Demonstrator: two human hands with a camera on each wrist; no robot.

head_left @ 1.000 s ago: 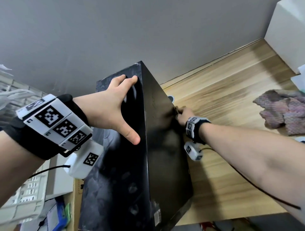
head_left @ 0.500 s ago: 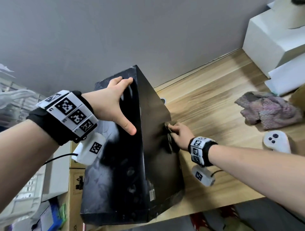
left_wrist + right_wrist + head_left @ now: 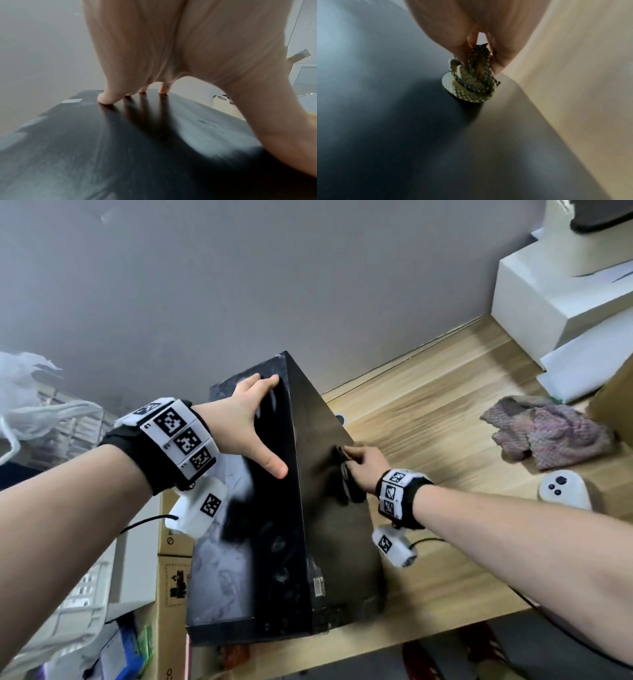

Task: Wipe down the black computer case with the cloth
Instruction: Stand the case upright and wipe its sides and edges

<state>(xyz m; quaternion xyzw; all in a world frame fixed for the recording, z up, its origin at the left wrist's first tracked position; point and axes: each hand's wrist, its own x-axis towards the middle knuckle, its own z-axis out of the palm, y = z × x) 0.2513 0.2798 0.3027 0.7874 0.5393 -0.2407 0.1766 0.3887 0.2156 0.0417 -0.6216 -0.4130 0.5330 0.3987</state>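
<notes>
The black computer case (image 3: 274,542) stands upright at the left end of the wooden desk (image 3: 445,559). My left hand (image 3: 253,422) lies spread on its top panel (image 3: 120,142), fingertips (image 3: 104,100) pressing down near the far edge. My right hand (image 3: 359,463) grips a small bunched cloth (image 3: 471,81), patterned yellow and dark, and presses it against the case's right side panel (image 3: 402,135). In the head view only a sliver of that cloth (image 3: 342,451) shows in front of the fingers.
A crumpled purple-grey rag (image 3: 548,433) lies on the desk to the right, with a white controller (image 3: 563,489) in front of it. White boxes (image 3: 565,296) are stacked at the back right. Cardboard boxes (image 3: 171,577) and plastic bins (image 3: 51,611) sit left of the case.
My right hand has slid with the cloth along the side panel toward me and a little down. The left hand has kept its place on top. The head view has shifted, showing more desk.
</notes>
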